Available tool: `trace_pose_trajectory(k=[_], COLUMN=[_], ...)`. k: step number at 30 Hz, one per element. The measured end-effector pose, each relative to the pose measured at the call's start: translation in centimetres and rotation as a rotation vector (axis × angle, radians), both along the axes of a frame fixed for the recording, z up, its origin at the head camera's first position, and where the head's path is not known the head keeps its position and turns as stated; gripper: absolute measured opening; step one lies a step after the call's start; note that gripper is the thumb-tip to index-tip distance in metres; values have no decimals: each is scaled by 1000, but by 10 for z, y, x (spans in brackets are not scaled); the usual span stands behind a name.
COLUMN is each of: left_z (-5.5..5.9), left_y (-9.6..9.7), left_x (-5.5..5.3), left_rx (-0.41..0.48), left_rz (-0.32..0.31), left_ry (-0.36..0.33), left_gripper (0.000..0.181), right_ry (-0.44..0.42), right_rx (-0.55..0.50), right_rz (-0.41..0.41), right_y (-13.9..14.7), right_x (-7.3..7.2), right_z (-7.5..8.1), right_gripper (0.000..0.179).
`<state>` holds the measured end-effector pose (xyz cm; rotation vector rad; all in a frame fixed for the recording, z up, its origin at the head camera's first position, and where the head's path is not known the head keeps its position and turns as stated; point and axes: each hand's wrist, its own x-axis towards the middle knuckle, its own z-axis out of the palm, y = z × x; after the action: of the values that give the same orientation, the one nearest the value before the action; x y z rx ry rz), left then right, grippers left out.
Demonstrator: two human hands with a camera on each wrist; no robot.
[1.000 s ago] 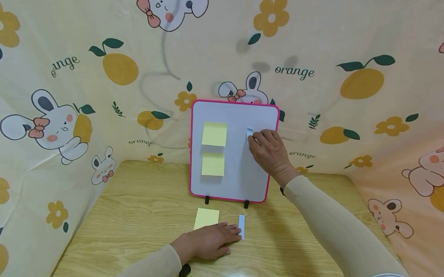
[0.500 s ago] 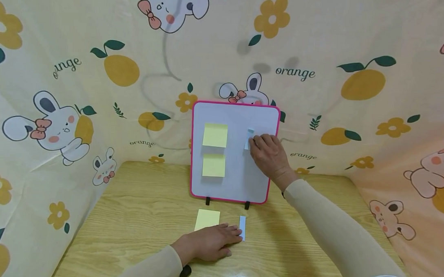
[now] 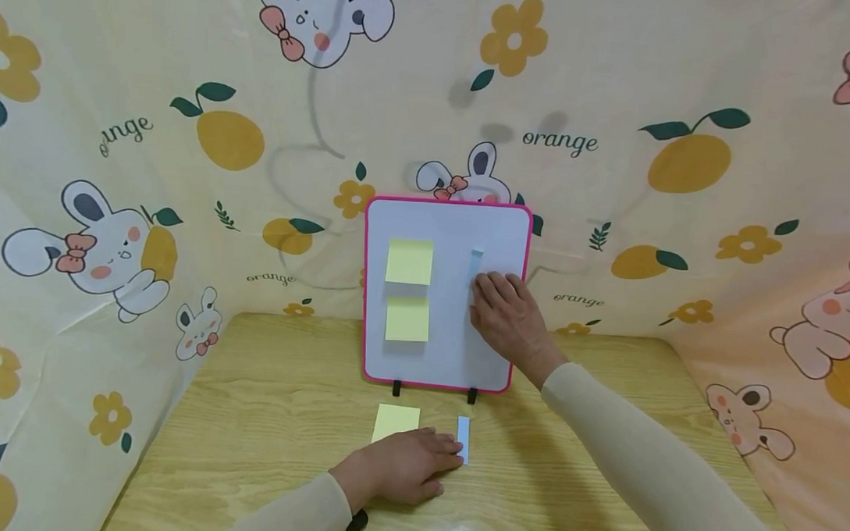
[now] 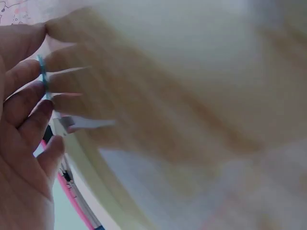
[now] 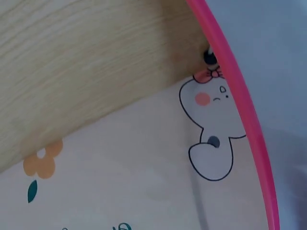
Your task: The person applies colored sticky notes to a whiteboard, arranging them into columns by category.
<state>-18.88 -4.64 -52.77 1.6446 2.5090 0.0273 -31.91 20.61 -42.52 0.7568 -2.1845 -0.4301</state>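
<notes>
A whiteboard with a pink rim stands upright on the table and bears two yellow sticky notes, an upper note and a lower note. On its right side is a narrow blue paper strip. My right hand, fingers bent, is at the board over the strip's lower part; its fingertips are hidden and I cannot tell whether they pinch the strip. My left hand lies flat on the table with fingers extended, its fingertips at a second blue strip and overlapping a yellow sticky note.
Two black feet, the left foot and right foot, hold up the board. A printed cloth with rabbits and oranges hangs behind and along the sides of the wooden table.
My right hand has slid down along the blue strip on the board, from beside its upper part to over its lower part. The left hand has stayed in place.
</notes>
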Motion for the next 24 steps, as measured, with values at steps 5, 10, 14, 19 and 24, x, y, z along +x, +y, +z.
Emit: trace_pose_trajectory(k=[5,10,14,19,24], left_z=[6,4,0,-1,0], left_y=[4,6,8,10,8], left_x=[1,2,3,5,5], left_rx=[-4,38,75,96,117], left_rz=[-15,-16,-8,44,67], left_ry=[94,154,168,100,58], left_gripper=[49,44,41,51,41], right_ry=[-17,-44,-61,-67,-73], right_rx=[-34,-61,-58,-51,-56], right_rz=[-27,-29,-42,-61,-62], right_y=[1,4,5,5,6], right_x=[4,7,9,10,11], right_z=[-6,-12,-15,-15,-16], right_gripper=[57,62,66,67,67])
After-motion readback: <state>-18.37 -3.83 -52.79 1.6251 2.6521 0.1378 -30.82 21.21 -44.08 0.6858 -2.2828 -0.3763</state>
